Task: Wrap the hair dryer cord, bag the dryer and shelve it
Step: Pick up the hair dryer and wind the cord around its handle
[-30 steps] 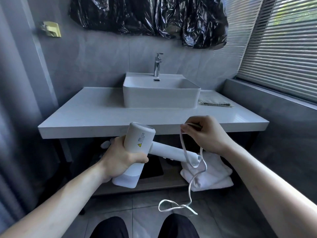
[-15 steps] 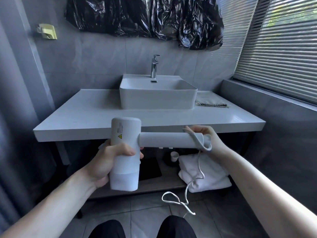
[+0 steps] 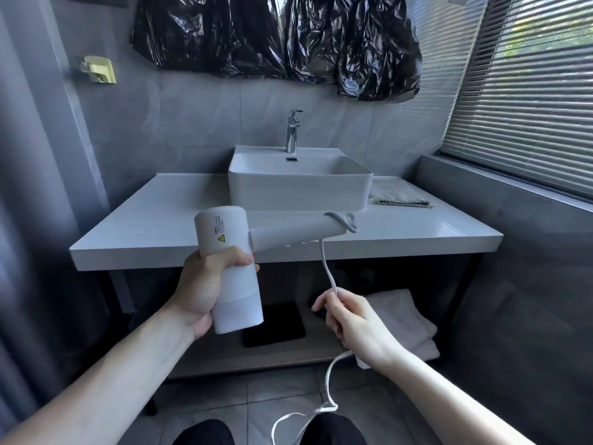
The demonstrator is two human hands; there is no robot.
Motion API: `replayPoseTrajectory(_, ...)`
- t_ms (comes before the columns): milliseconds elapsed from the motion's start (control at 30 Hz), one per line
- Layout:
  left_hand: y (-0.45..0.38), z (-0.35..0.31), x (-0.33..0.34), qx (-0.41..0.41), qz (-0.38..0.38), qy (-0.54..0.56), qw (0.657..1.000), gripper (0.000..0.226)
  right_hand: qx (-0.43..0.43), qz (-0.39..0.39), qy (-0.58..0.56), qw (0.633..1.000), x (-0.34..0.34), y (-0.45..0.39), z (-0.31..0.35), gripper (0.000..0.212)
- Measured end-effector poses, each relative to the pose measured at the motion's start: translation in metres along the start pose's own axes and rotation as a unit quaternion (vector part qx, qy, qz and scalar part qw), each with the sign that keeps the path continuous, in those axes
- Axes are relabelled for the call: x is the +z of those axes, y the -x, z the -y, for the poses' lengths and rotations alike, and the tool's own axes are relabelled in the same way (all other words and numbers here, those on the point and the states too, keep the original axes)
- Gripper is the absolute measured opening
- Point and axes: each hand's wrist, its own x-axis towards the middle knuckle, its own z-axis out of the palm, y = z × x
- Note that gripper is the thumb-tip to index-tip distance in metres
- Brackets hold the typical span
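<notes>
My left hand (image 3: 205, 287) grips the barrel of a white hair dryer (image 3: 229, 252), held upright in front of the counter edge. Its handle (image 3: 295, 234) sticks out to the right, with one loop of white cord around its far end. From there the cord (image 3: 325, 264) drops straight down into my right hand (image 3: 351, 319), which pinches it below the handle. The rest of the cord trails past my wrist and loops near the floor. A greyish cloth pouch (image 3: 399, 195) lies flat on the counter right of the basin.
A white counter (image 3: 128, 226) carries a square basin (image 3: 300, 184) and tap. Underneath, a lower shelf (image 3: 231, 354) holds a black flat item (image 3: 276, 322) and folded white towels (image 3: 404, 319). Black plastic covers the wall above; window blinds fill the right.
My right hand left the handle's end and moved down, drawing the cord taut below it. The dryer rose slightly, its handle now tilting up to the right.
</notes>
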Motion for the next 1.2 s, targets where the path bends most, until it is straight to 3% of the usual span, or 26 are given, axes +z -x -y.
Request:
replayPoseTrajectory(200,-0.018,-0.001,-0.005,0.043,-0.063,-0.053,0.996,0.029,-0.074,-0.009,0.163,0.984,-0.001,0.026,0.005,0.040)
replayPoseTrajectory(367,-0.022,0.009,-0.010,0.052,-0.080,-0.104,0.990,0.035,-0.108,-0.048,0.113,0.987,-0.015,0.027,0.027,0.041)
replayPoseTrajectory(467,-0.021,0.014,-0.012,0.053,-0.077,-0.120,0.988,0.043,-0.139,-0.082,0.142,0.977,-0.025,0.023,0.045,0.040)
replayPoseTrajectory(700,-0.014,0.017,-0.010,0.064,-0.032,-0.177,0.982,0.022,-0.163,-0.129,0.167,0.964,-0.043,0.009,0.074,0.035)
replayPoseTrajectory(867,-0.006,0.016,-0.009,0.062,0.022,-0.216,0.974,0.046,-0.170,-0.147,0.184,0.957,-0.057,-0.013,0.077,0.032)
replayPoseTrajectory(1000,0.000,0.017,-0.008,0.055,0.042,-0.230,0.971,0.050,-0.149,-0.152,0.179,0.961,-0.067,-0.032,0.076,0.030)
replayPoseTrajectory(1200,0.009,0.011,-0.004,0.035,0.079,-0.182,0.980,0.054,-0.076,-0.091,0.097,0.988,-0.083,-0.053,0.068,0.030)
